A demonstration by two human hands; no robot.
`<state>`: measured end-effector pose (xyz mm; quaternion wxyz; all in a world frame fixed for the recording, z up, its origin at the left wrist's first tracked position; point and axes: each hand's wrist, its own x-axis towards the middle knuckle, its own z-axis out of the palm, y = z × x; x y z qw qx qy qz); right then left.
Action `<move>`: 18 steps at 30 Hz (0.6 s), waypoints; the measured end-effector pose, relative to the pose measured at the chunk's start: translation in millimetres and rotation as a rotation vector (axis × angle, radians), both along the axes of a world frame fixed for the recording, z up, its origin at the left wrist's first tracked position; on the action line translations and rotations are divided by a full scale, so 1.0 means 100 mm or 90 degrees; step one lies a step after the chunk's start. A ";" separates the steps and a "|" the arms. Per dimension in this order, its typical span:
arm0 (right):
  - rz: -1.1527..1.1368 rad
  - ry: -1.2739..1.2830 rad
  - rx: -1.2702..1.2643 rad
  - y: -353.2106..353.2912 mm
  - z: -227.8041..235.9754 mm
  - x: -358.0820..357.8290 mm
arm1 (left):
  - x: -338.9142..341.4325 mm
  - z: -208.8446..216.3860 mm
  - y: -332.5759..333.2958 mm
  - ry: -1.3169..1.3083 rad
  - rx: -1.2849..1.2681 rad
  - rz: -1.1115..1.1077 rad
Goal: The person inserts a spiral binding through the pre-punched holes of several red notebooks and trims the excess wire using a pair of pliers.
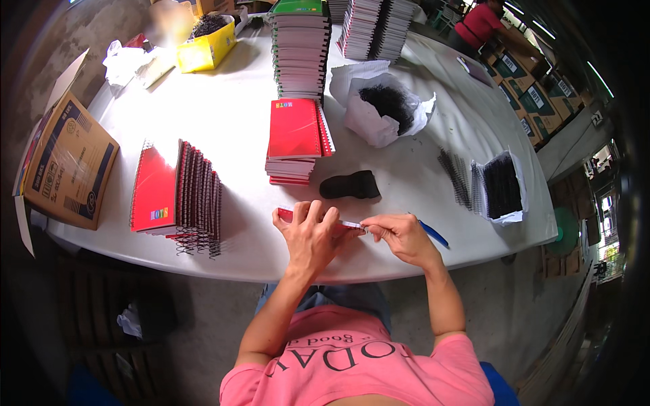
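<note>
A red-covered notebook [285, 215] lies near the table's front edge, mostly covered by my left hand [308, 233]. The fingers of that hand are bent over it and hold it down. At the notebook's right end, my right hand [401, 237] pinches a thin dark wire coil [366, 229] between thumb and forefinger. A blue curved tool handle [435, 235] lies just beyond the right hand; the rest of that tool is hidden. Behind the notebook rests a black, elongated object [350, 185] whose kind I cannot tell.
Red notebooks [291, 132] are stacked ahead, before a tall green-topped stack [298, 57]. Coil-bound red notebooks [157, 189] stand left, beside a cardboard box [71, 162]. Black coils fill white wrappings [386, 108] and a box [502, 186] at right. A person [477, 27] stands far right.
</note>
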<state>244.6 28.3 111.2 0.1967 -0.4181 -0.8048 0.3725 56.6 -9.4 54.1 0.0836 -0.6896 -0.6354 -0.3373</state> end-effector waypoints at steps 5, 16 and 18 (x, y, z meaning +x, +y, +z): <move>-0.035 0.093 0.085 -0.07 -0.06 -0.06 | -0.05 -0.03 0.01 -0.044 0.027 -0.016; 0.047 -0.105 0.279 0.67 -0.19 -0.05 | -0.19 -0.04 0.02 -0.089 -0.006 -0.107; 0.111 -0.275 0.283 0.79 -0.49 -0.11 | -0.19 -0.01 0.02 -0.070 0.012 -0.120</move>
